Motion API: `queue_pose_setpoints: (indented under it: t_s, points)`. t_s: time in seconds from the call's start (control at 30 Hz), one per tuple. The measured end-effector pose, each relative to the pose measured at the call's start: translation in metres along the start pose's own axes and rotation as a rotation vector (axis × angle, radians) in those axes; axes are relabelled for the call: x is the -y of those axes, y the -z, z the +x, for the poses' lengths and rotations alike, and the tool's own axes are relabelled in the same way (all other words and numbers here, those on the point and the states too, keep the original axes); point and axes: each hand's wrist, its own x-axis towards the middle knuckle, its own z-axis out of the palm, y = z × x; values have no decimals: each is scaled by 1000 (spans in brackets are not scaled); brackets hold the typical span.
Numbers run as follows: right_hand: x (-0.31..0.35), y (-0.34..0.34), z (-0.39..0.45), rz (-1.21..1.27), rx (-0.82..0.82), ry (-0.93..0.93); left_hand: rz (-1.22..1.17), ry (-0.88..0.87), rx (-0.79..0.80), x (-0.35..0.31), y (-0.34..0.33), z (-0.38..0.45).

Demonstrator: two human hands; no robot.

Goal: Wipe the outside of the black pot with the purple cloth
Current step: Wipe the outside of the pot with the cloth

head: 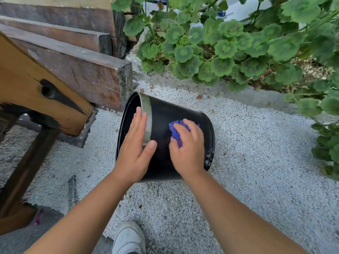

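Closest of all, below the black pot (165, 110): two bare arms and a white shoe (128, 237).

Lying on its side on the white gravel (256, 153), open mouth turned left, bottom turned right. Round, smooth and shiny outside, with a grey band (146, 110) near the mouth. Probably light and stiff. Likely to roll on the stones, being so round. Maybe slippery too, so best held at the mouth edge and not on the slick middle.

On the pot, by the mouth: left hand (134, 143), fingers straight and flat, pressing across the grey band, thumb out to the side. Gripping nothing. Looks like keeping the pot from rolling.

On the pot's side, nearer the bottom: right hand (187, 145), fingers curled round the purple cloth (176, 131), squashing it against the black wall. Soft and bunched up, easy to squeeze, mostly hidden under the fingers. Good for rubbing round a curve.

At the pot's bottom edge: white specks (209, 156), maybe dirt, hard to tell.

Left of the pot and touching or nearly touching its mouth: big wooden beams (82, 74). Behind the pot: green plant (220, 52) with round leaves, apart from it.
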Motion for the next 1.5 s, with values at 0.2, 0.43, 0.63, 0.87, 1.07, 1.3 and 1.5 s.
queue_pose_setpoints:
  t_s: [0.2, 0.43, 0.63, 0.87, 1.07, 1.3, 1.5]
  points:
    - [-71, 15, 6, -23, -14, -453, 45, 49, 21, 4, 2, -3]
    - [-85, 29, 21, 387, -186, -827, -73, 18, 12, -3, -4, -3]
    - [-85, 38, 26, 810, -263, -1058, -101, 13, 242, 17, 2, -38]
    - [-72, 47, 56, 898, -21, -983, -386, 378, 66, -7, 16, -23]
    - [-67, 37, 57, 781, 83, -1008, -162, 371, 61, -8, 25, -21]
    - [-12, 47, 72, 697, 38, -816, 37, 244, 163, -10, 29, -15]
    - [93, 11, 38, 653, 359, -410, 45, 111, 236, -17, 34, 0]
